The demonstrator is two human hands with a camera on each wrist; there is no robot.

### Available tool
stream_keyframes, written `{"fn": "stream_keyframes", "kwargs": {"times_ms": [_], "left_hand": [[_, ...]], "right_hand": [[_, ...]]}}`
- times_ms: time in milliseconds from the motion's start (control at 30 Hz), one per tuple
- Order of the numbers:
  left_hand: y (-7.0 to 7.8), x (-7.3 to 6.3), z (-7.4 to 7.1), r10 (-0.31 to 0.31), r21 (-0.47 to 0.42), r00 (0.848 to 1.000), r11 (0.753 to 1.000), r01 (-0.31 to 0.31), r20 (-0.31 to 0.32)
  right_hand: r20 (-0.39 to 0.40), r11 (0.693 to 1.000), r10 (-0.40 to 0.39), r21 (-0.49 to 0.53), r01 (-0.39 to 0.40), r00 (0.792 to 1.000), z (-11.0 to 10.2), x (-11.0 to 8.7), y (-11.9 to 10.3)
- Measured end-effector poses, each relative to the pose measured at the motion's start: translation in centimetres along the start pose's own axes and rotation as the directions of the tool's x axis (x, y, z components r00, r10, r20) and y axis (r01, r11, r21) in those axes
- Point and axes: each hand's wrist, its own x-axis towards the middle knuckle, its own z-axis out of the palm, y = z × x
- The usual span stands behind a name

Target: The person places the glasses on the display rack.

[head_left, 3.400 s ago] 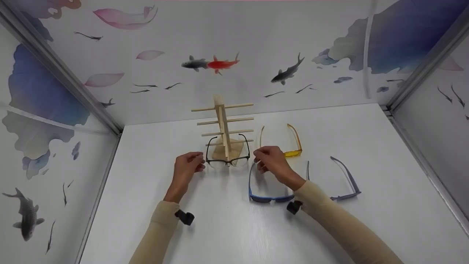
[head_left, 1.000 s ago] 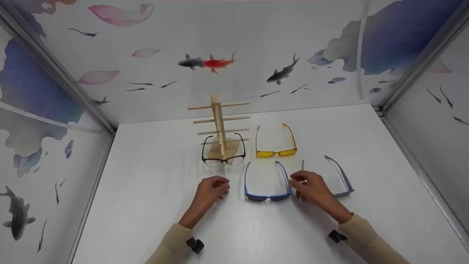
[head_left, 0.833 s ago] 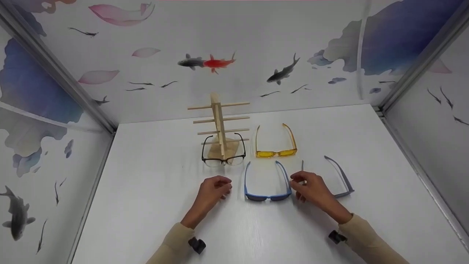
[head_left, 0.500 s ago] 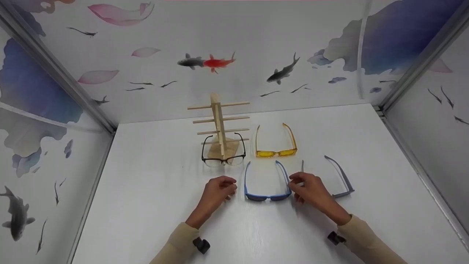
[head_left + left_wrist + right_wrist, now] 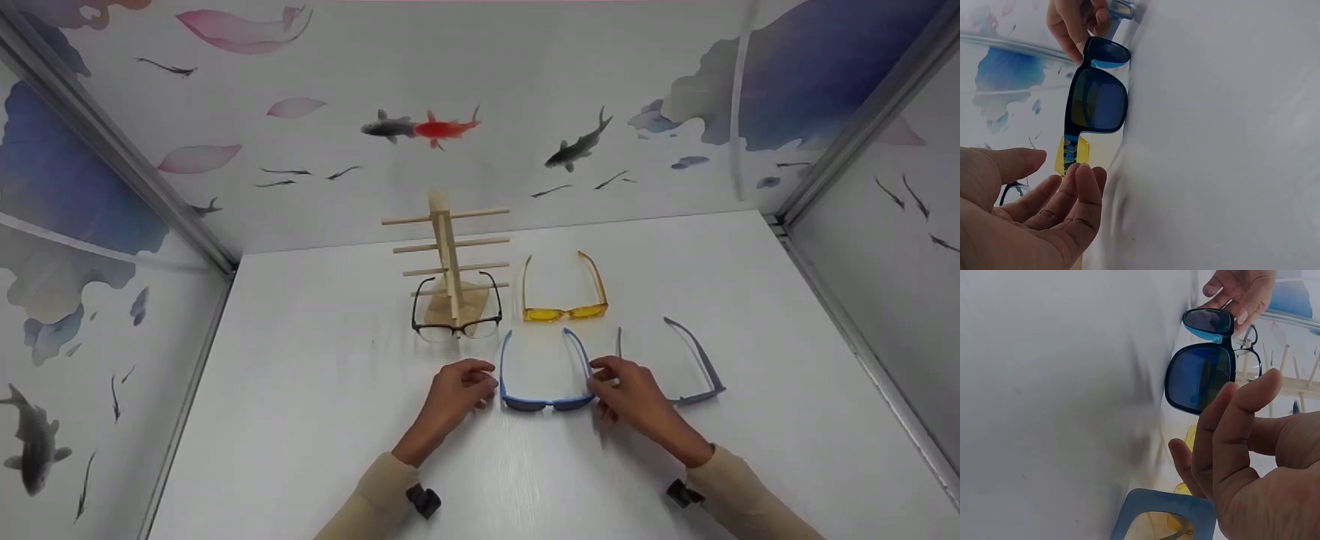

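In the head view, a pair of blue sunglasses (image 5: 550, 404) is resting on the white table (image 5: 315, 420), its lenses facing the person. The left hand (image 5: 459, 391) is hovering just beside its left end, fingers loosely bent, gripping nothing; the right hand (image 5: 632, 395) is hovering at its right end, half open, and whether it is touching the frame I cannot tell. Yellow glasses (image 5: 546, 315) are lying behind, grey glasses (image 5: 701, 357) are lying to the right, and black-framed glasses (image 5: 457, 328) are hanging low on a wooden stand (image 5: 448, 247). In the left wrist view, the left thumb is standing clear of the curved fingers, whose tips are overlapping the sunglasses' patterned arm; contact is unclear. In the right wrist view, the right fingers are curving loosely beside a dark lens, holding nothing, while the grey glasses are showing near the lower edge
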Motion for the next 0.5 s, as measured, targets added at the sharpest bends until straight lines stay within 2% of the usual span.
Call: {"fn": "stream_keyframes", "kwargs": {"times_ms": [333,500], "left_hand": [[-0.21,0.42,0.66,-0.029,-0.005,1.000,1.000,0.029,0.000],[-0.29,0.58,0.95,-0.022,-0.009,1.000,1.000,0.022,0.003]], "right_hand": [[-0.020,1.000,-0.014,-0.004,0.014,1.000,0.51,-0.55,-0.18],[-0.022,1.000,-0.019,-0.005,0.018,1.000,0.56,-0.48,-0.11]]}}
